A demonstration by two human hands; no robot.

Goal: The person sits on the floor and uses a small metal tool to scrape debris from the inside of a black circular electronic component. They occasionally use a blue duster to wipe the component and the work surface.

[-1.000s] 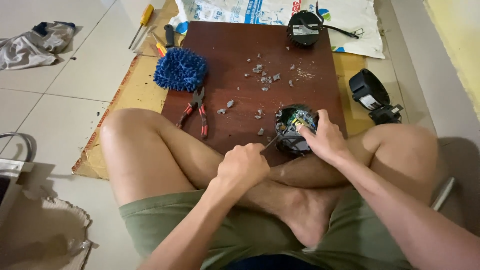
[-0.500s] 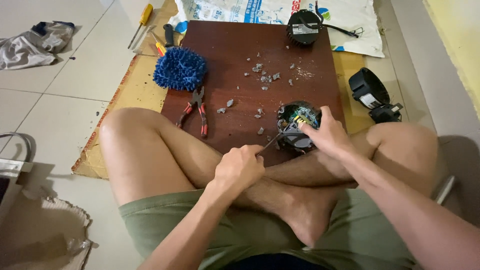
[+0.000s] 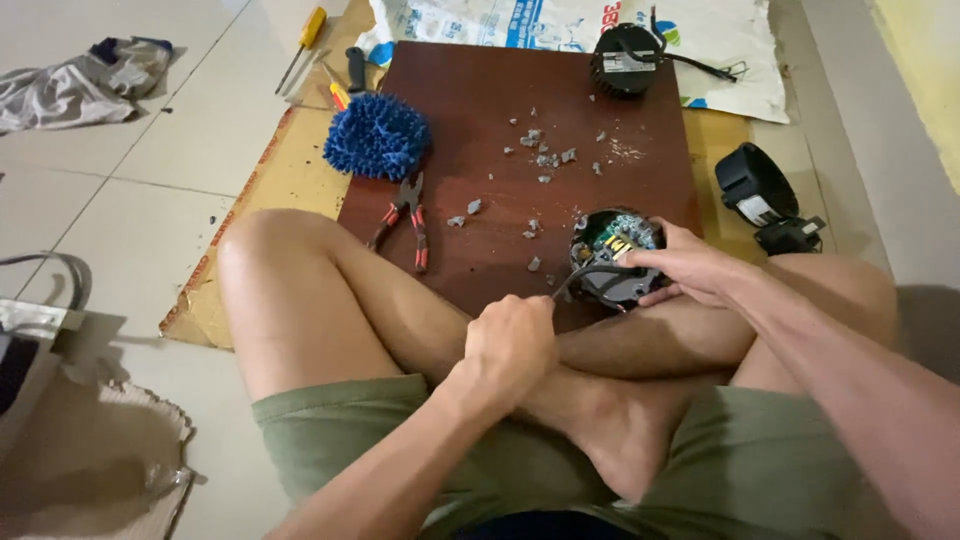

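A dark wooden board [image 3: 500, 130] lies on cardboard [image 3: 280, 185] over pale floor tiles [image 3: 150, 140]. At its near right corner the right hand [image 3: 685, 265] grips a round black motor unit [image 3: 610, 262], fingers curled over it; the left hand [image 3: 510, 345], fisted, clasps a thin tool [image 3: 575, 280] reaching it. Grey chips [image 3: 545, 160] dot the middle.

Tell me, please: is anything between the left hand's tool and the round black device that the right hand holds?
Nothing visible. The left hand grips a thin dark tool whose tip already reaches into the round black device, which the right hand steadies.
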